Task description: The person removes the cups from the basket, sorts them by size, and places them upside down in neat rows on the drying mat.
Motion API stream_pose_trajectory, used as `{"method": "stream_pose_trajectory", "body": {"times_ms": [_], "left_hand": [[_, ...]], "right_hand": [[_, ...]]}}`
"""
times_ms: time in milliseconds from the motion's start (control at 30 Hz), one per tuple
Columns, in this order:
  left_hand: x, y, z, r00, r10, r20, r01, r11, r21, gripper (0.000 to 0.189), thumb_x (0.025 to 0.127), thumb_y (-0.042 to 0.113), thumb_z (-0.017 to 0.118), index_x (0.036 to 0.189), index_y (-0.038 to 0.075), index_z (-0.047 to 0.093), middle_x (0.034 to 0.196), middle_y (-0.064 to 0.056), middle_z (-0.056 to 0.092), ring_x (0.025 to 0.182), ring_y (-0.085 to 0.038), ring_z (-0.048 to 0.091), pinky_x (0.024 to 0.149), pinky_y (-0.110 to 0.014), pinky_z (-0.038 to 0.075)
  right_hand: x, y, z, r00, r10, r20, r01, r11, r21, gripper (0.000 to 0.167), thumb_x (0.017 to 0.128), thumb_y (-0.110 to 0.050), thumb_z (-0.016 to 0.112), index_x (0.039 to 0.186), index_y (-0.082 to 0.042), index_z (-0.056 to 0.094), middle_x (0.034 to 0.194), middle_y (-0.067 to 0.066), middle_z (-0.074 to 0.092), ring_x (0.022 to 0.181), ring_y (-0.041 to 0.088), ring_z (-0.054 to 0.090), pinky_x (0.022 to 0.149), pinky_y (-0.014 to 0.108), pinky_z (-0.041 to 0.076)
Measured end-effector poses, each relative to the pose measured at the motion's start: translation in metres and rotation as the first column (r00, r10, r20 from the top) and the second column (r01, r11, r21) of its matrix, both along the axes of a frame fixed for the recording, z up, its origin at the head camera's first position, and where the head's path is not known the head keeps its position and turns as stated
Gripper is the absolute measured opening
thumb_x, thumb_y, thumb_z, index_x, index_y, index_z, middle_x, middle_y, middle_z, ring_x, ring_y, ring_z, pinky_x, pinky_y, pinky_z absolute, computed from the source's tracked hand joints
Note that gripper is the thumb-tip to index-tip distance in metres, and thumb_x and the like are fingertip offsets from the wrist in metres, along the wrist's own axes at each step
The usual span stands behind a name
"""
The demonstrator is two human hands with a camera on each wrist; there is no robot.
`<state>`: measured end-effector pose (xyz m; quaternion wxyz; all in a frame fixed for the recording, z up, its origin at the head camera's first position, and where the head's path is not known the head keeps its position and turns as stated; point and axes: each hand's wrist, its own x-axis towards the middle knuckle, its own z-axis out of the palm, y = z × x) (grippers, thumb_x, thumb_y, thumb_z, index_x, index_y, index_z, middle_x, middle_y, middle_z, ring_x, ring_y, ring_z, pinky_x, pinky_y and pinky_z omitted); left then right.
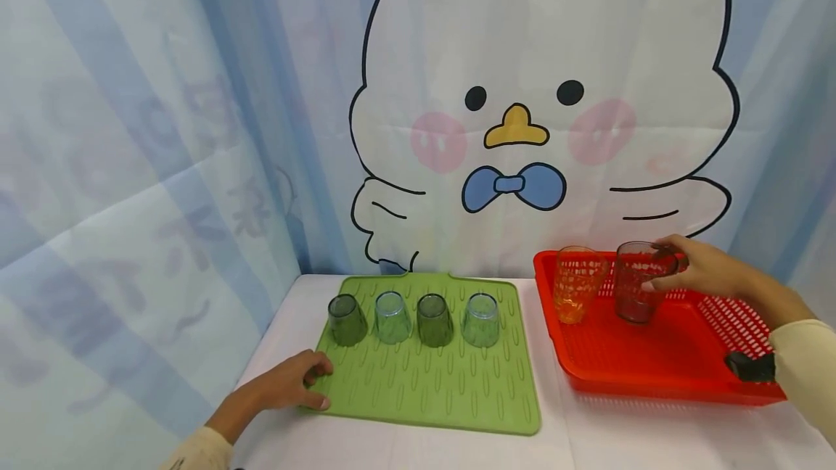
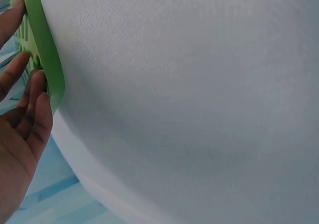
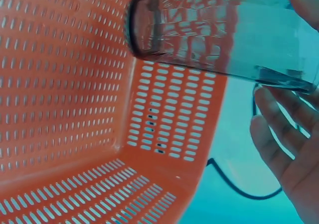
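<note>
My right hand (image 1: 695, 267) grips a grey tinted glass (image 1: 636, 285) near its rim, at the back of the red plastic basket (image 1: 627, 361). In the right wrist view that glass (image 3: 194, 32) is tilted, its base toward the basket's perforated surface. An amber glass (image 1: 578, 285) stands to its left inside the basket. My left hand (image 1: 290, 383) is at the left front edge of the green drying mat (image 1: 418, 390), with relaxed fingers touching it. Several upside-down glasses stand in a row on the mat's back part, among them a dark one (image 1: 348, 320) and a pale one (image 1: 481, 321).
A white-covered table (image 1: 548, 448) bears the mat and the basket. Behind it hangs a blue and white curtain (image 1: 313, 129) with a cartoon bird. A black object (image 1: 750, 367) sits at the basket's right front, by the sleeve.
</note>
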<state>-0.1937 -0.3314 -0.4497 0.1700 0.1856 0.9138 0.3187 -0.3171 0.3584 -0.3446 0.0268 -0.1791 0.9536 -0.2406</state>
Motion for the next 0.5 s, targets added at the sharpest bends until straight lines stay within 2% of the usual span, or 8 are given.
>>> {"method": "stream_pose_trajectory", "body": {"times_ms": [67, 133, 233, 333, 400, 500], "left_hand": [[0.001, 0.000, -0.001, 1.000, -0.006, -0.001, 0.006, 1.000, 0.004, 0.047, 0.082, 0.025, 0.084, 0.117, 0.004, 0.061, 0.109, -0.007, 0.060, 0.098, -0.022, 0.056, 0.082, -0.036, 0.051], [0.003, 0.000, 0.000, 1.000, -0.011, -0.009, 0.011, 1.000, 0.008, 0.047, 0.083, 0.026, 0.084, 0.117, 0.003, 0.061, 0.109, -0.008, 0.060, 0.098, -0.023, 0.057, 0.081, -0.035, 0.051], [0.007, 0.001, 0.002, 1.000, -0.009, -0.023, 0.010, 1.000, 0.027, 0.049, 0.084, 0.027, 0.083, 0.119, 0.001, 0.060, 0.113, -0.010, 0.060, 0.099, -0.024, 0.058, 0.082, -0.036, 0.052], [0.009, 0.004, 0.007, 1.000, -0.010, -0.029, 0.012, 0.998, 0.063, 0.053, 0.086, 0.027, 0.081, 0.124, -0.001, 0.057, 0.120, -0.015, 0.059, 0.101, -0.027, 0.059, 0.083, -0.036, 0.053], [0.009, 0.008, 0.012, 0.999, -0.016, -0.043, 0.020, 0.996, 0.090, 0.055, 0.088, 0.028, 0.079, 0.128, -0.002, 0.055, 0.123, -0.019, 0.058, 0.102, -0.029, 0.060, 0.082, -0.036, 0.054], [0.009, 0.017, 0.021, 0.998, -0.015, -0.065, 0.023, 0.991, 0.129, 0.057, 0.090, 0.029, 0.077, 0.131, -0.002, 0.053, 0.125, -0.021, 0.057, 0.103, -0.032, 0.060, 0.080, -0.033, 0.053]], "right_hand": [[0.008, -0.001, 0.003, 1.000, -0.001, -0.015, 0.001, 1.000, -0.025, 0.081, 0.086, -0.035, 0.079, 0.141, 0.008, 0.038, 0.126, 0.030, 0.059, 0.107, 0.040, 0.062, 0.071, 0.031, 0.055], [0.015, -0.002, 0.006, 0.999, -0.010, -0.041, 0.008, 0.999, -0.048, 0.080, 0.086, -0.035, 0.079, 0.141, 0.006, 0.037, 0.127, 0.029, 0.059, 0.108, 0.037, 0.061, 0.069, 0.028, 0.054], [0.027, -0.006, 0.010, 0.996, -0.028, -0.090, 0.020, 0.997, -0.081, 0.079, 0.086, -0.034, 0.079, 0.143, 0.002, 0.038, 0.129, 0.025, 0.058, 0.103, 0.015, 0.060, 0.067, 0.026, 0.054], [0.041, -0.013, 0.014, 0.986, -0.047, -0.157, 0.031, 0.994, -0.108, 0.078, 0.085, -0.033, 0.081, 0.143, -0.001, 0.040, 0.127, 0.019, 0.060, 0.092, -0.006, 0.051, 0.063, 0.025, 0.054], [0.051, -0.019, 0.017, 0.978, -0.056, -0.201, 0.031, 0.992, -0.125, 0.079, 0.083, -0.031, 0.083, 0.143, -0.002, 0.041, 0.125, 0.018, 0.060, 0.089, -0.010, 0.047, 0.061, 0.025, 0.053], [0.066, -0.032, 0.024, 0.968, -0.077, -0.237, 0.044, 0.989, -0.139, 0.081, 0.081, -0.032, 0.085, 0.144, -0.004, 0.042, 0.123, 0.017, 0.060, 0.089, -0.009, 0.047, 0.059, 0.025, 0.052]]}}
